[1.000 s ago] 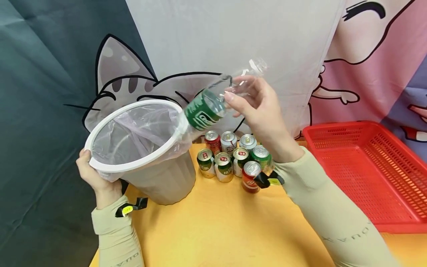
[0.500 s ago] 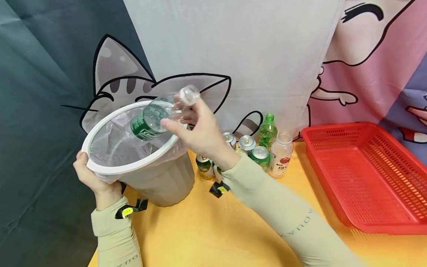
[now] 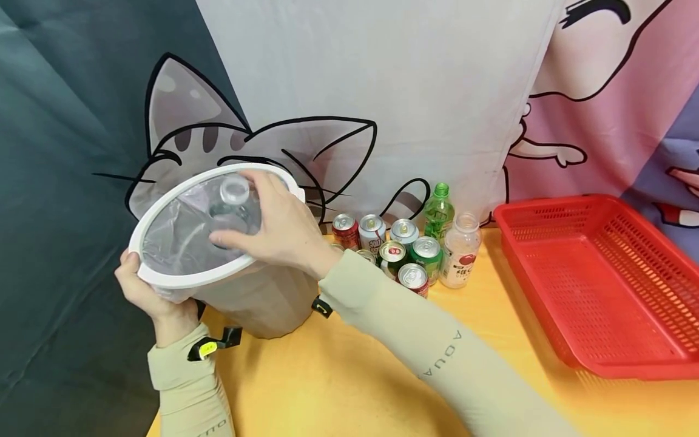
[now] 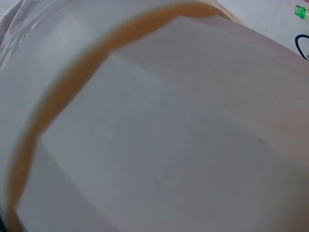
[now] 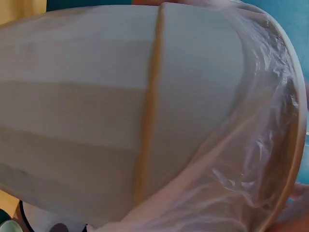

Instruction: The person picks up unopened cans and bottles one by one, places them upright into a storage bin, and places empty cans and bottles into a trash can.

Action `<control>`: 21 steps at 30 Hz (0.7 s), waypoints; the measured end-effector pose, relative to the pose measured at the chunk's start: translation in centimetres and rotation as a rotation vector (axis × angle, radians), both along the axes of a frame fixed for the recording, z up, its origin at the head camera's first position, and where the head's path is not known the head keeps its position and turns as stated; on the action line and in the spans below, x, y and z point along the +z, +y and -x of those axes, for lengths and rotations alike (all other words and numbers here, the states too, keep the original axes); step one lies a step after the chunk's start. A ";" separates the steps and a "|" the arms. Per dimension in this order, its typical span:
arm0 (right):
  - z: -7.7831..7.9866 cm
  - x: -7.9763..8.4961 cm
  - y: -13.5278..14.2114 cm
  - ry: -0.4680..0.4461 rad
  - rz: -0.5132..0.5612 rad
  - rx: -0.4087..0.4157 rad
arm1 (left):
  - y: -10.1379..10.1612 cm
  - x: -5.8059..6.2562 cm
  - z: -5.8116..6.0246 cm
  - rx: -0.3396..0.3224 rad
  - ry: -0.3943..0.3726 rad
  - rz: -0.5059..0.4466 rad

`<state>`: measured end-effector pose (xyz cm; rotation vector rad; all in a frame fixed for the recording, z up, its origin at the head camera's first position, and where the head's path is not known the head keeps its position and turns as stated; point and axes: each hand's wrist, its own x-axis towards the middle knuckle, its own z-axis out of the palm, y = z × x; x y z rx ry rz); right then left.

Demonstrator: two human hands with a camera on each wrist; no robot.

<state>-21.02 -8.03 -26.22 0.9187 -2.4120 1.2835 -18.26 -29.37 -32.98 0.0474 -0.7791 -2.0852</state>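
Left hand [image 3: 155,297] grips one bin [image 3: 273,297]; right hand [image 3: 286,224] holds one bottle [image 3: 235,191] inside; eight cans [image 3: 392,251] and two other bottles [image 3: 438,215] stand nearby.

Pale green sleeves [image 3: 406,325] bear dark lettering [image 3: 445,355].

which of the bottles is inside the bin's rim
The clear bottle in the right hand, within the bin's white rim; the green bottle and red-printed bottle stand outside, beside the cans.

Grey bin [image 4: 183,140] with brown band [image 4: 72,88]
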 end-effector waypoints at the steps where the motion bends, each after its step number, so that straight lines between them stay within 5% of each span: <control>1: -0.1 0.0 0.0 -0.001 -0.038 -0.020 | 0.0 0.0 0.0 0.000 0.000 0.004; 10: -0.1 -0.2 0.6 0.015 -0.143 0.020 | -0.1 -0.2 0.0 0.005 0.023 -0.010; 21: -0.3 -0.8 3.0 0.104 -0.109 0.081 | -0.1 0.0 0.1 0.000 0.034 -0.036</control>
